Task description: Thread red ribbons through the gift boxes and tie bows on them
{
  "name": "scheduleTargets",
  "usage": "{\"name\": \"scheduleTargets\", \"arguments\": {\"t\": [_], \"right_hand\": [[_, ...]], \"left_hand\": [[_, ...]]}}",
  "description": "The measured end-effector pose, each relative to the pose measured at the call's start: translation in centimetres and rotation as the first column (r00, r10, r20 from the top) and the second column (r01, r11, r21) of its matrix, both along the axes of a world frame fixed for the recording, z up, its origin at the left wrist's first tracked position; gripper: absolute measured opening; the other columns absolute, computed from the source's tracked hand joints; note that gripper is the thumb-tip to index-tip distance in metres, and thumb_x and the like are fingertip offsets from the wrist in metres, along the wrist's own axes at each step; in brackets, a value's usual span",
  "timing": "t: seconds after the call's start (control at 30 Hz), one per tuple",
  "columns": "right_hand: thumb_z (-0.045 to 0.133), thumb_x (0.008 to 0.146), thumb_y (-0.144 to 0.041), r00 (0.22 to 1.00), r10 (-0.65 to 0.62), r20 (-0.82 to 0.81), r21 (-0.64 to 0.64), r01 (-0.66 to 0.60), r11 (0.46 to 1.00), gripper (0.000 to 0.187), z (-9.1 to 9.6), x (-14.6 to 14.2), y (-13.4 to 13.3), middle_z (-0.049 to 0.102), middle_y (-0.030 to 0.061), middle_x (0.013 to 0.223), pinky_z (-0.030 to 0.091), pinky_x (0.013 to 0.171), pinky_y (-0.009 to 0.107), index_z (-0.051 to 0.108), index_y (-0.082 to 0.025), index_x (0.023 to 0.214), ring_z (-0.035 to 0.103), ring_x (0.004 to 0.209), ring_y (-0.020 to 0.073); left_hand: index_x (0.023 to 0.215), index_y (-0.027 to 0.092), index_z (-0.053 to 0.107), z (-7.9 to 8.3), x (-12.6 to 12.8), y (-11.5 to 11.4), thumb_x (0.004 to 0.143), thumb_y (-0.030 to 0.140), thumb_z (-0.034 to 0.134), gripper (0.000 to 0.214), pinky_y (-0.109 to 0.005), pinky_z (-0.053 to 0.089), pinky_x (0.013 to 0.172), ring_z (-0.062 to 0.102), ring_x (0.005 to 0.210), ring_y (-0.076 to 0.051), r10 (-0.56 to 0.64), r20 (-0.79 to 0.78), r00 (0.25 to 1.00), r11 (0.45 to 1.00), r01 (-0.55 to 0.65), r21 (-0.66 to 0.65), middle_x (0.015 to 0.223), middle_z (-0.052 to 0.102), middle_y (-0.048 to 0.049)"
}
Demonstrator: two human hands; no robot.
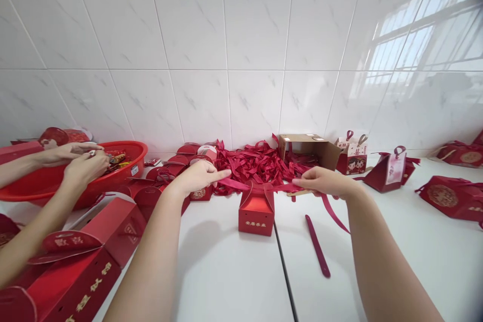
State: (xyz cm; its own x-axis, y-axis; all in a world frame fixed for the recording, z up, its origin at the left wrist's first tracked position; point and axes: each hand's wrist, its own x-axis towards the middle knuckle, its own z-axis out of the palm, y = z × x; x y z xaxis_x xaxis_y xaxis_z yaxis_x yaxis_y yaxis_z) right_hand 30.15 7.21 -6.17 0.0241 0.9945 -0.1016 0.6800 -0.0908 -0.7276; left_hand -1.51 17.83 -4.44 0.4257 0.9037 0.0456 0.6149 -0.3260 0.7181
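Observation:
A small red gift box with gold characters stands upright on the white table. A dark red ribbon runs across the top of the box and stretches out to both sides. To the left of the box, my left hand pinches one side of the ribbon. My right hand pinches the other side, and a loose tail hangs down below it. A flat dark red strip lies on the table below my right hand. Behind the box is a tangled heap of red ribbons.
At left, a co-worker's hands hold something small over a red basin with wrapped items. Large open red boxes crowd the left front. A cardboard box stands by the tiled wall; finished-looking gift boxes sit at right.

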Motion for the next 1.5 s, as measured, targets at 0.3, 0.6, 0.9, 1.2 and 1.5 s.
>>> {"name": "scheduleTargets", "arguments": {"t": [0.3,0.6,0.9,1.2,1.5], "right_hand": [[0.06,0.079,-0.041,0.578,0.19,-0.794,0.287,0.08,0.955,0.029,0.6,-2.7,1.2,0.066,0.01,0.114,0.049,0.089,0.033,0.069,-0.018,0.093,0.059,0.11,0.0227],[0.073,0.069,-0.028,0.555,0.25,-0.794,0.532,0.433,0.728,0.027,0.3,-5.9,1.9,0.071,0.0049,0.095,0.052,0.087,0.038,0.07,-0.019,0.094,0.068,0.091,0.0213],[0.076,0.068,-0.025,0.589,0.233,-0.774,0.623,0.642,0.447,0.038,1.0,-6.1,1.0,0.07,-0.0025,0.08,0.057,0.075,0.032,0.06,-0.023,0.102,0.07,0.072,0.016],[0.08,0.063,-0.019,0.47,0.268,-0.841,0.525,0.588,0.615,0.029,1.9,-6.3,0.1,0.072,-0.0002,0.082,0.056,0.08,0.029,0.068,-0.019,0.09,0.07,0.081,0.0154],[0.076,0.071,-0.033,0.507,0.237,-0.829,0.514,0.523,0.68,0.017,3.0,-6.9,-2.0,0.067,0.0005,0.062,0.058,0.058,0.027,0.07,-0.017,0.071,0.067,0.057,0.0154]], "left_hand": [[0.075,0.015,0.069,2.0,1.6,-2.6,0.07,0.038,0.073,0.024,-0.024,0.046,0.07,0.06,0.077,-0.014,-0.112,0.649,0.752,0.982,0.186,-0.046,0.087,0.067,-0.0048],[0.08,0.016,0.066,1.5,4.7,-3.4,0.071,0.054,0.068,0.039,-0.024,0.048,0.068,0.065,0.084,-0.017,0.003,0.834,0.552,0.99,0.115,-0.08,0.091,0.071,-0.0059],[0.087,0.016,0.073,2.0,5.1,-4.5,0.059,0.021,0.082,0.03,-0.019,0.047,0.068,0.063,0.073,-0.01,-0.032,0.915,0.401,0.999,0.018,0.027,0.079,0.072,-0.0014],[0.091,0.015,0.071,2.6,4.6,-5.1,0.056,0.014,0.083,0.037,-0.019,0.048,0.069,0.065,0.072,-0.009,0.06,0.91,0.411,0.99,0.09,-0.106,0.078,0.073,0.0001],[0.08,0.015,0.068,2.9,4.4,-6.0,0.07,0.022,0.075,0.014,-0.021,0.049,0.074,0.067,0.076,-0.012,-0.062,0.904,0.424,0.966,0.254,-0.053,0.075,0.072,-0.0023]]}}
